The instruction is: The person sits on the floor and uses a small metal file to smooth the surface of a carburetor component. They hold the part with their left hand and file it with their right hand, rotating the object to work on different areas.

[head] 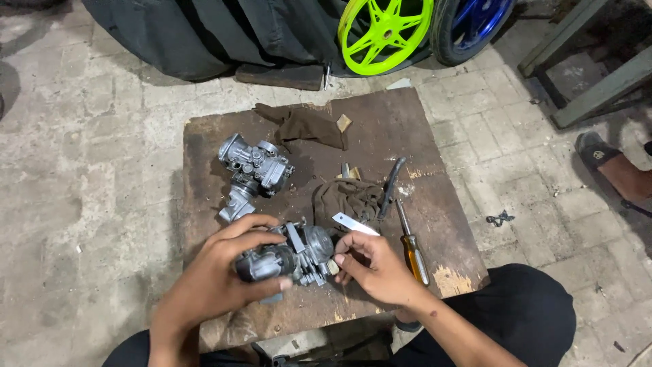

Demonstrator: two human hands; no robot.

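Note:
My left hand (224, 272) grips a grey metal carburetor (299, 255) from its left side, just above a dark wooden board (435, 204). My right hand (377, 265) touches the carburetor's right end with its fingertips and holds a thin flat white strip (353, 223) that points up and to the left. A second grey carburetor (255, 166) lies on the board farther back, to the left.
On the board lie two brown rags (305, 126) (350, 197), a yellow-handled screwdriver (412, 251) and a black tool (392, 183). A green wheel (384, 34), a blue wheel (472, 24) and tyres stand behind. Another person's sandalled foot (608, 166) rests at the right.

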